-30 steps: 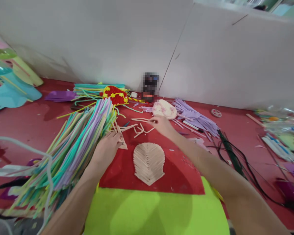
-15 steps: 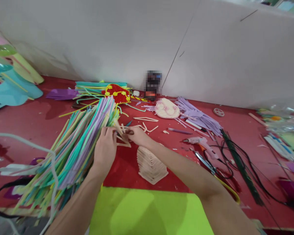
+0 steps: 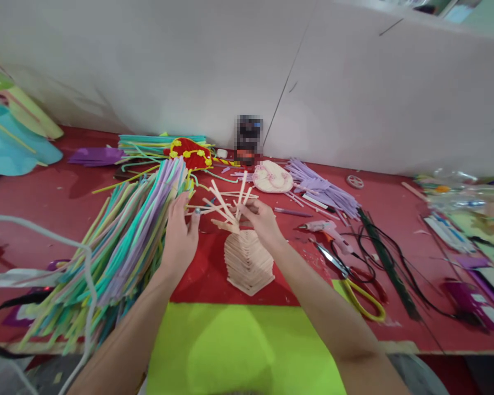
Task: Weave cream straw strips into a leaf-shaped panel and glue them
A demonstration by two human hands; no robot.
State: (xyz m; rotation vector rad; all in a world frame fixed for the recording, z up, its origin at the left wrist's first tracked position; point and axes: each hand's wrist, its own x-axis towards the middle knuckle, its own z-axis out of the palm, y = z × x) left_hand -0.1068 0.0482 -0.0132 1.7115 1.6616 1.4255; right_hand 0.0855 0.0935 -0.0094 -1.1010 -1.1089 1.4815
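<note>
Beige strips (image 3: 242, 190) in the pinching right hand (image 3: 262, 220) — left hand (image 3: 179, 235) nearby, loosely spread.

The left hand (image 3: 181, 233), left of the frame's centre, has slim fingers, and its thumb (image 3: 195, 221) ends in a small glossy bluish-grey patch, perhaps the nail, too small to tell. The right hand (image 3: 262, 220), near the centre, is likewise narrow, with its fingertips partly hidden. Both wrists are bare and slender. The left forearm (image 3: 134, 326) is bare and smooth, broadening toward the lower left. The right forearm (image 3: 319, 293), bare too, thickens toward the lower right, with a soft shadow near the elbow (image 3: 360, 351).
</note>
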